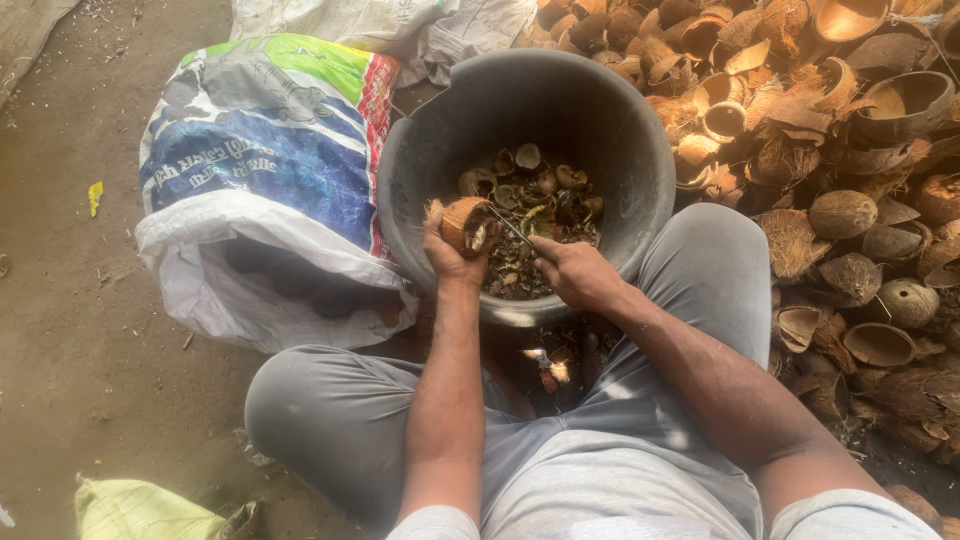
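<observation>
- Coconut piece point(464, 222): small, rounded, orange-brown husk on the outside with frayed fibres at its upper left edge; a paler cut face shows on the side turned toward the knife. It sits over the near left inner rim of the bucket.
- Left hand point(450, 258): closed around the coconut piece from below, fingers wrapped on the husk.
- Knife point(512, 228): thin, dark, narrow blade, tip touching the cut face of the coconut piece.
- Right hand point(575, 272): gripping the knife handle, fist tight, knuckles over the bucket's near rim.
- Bucket point(610, 120): round, dark grey, worn wall; its floor carries dark brown shell scraps and small husk fragments.
- Person's legs: grey trousers, knees spread, bucket set between them on the ground.
- Printed sack point(265, 165): white woven plastic with blue, green and red print, lying just left of the bucket, touching it.
- Pile of coconut shells point(850, 180): 1 large heap of brown half shells and husks, to the right of the bucket.
</observation>
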